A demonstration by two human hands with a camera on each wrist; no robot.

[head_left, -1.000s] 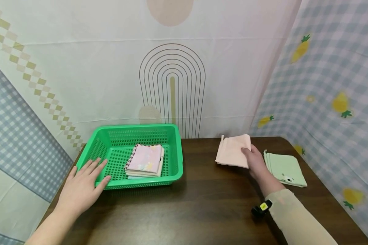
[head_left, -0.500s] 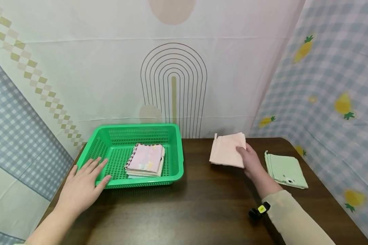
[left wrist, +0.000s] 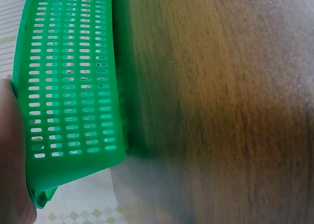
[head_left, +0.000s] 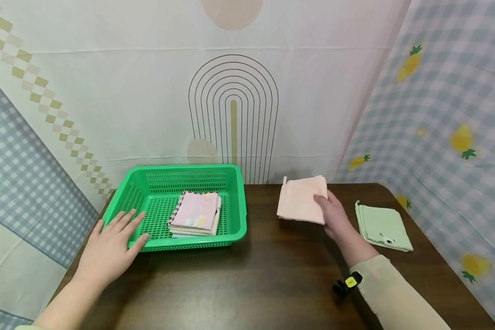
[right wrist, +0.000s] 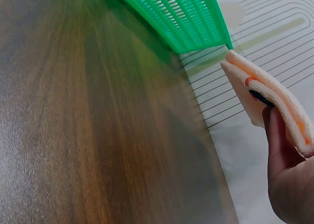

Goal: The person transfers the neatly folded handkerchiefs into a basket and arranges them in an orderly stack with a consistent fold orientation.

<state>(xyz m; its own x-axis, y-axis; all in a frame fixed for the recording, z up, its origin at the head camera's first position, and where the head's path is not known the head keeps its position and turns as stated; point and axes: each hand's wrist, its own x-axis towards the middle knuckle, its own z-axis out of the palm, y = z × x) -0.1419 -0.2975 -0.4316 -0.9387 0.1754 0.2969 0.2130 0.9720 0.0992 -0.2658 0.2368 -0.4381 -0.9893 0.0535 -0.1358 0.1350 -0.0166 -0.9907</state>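
Note:
My right hand pinches a folded pale pink towel by its right edge and holds it just above the table, right of the basket. In the right wrist view the folded layers of the towel show, with a dark and red mark on the underside. My left hand rests with spread, straight fingers on the front left corner of the green plastic basket. Inside the basket lies a stack of folded towels, the top one pink with a checked edge.
A folded light green towel with a small animal face lies on the table at the right, beside my forearm. The dark wooden table meets a patterned cloth backdrop behind and at both sides.
My right hand has carried the pink towel a short way left, towards the basket. The left hand stays on the basket's corner.

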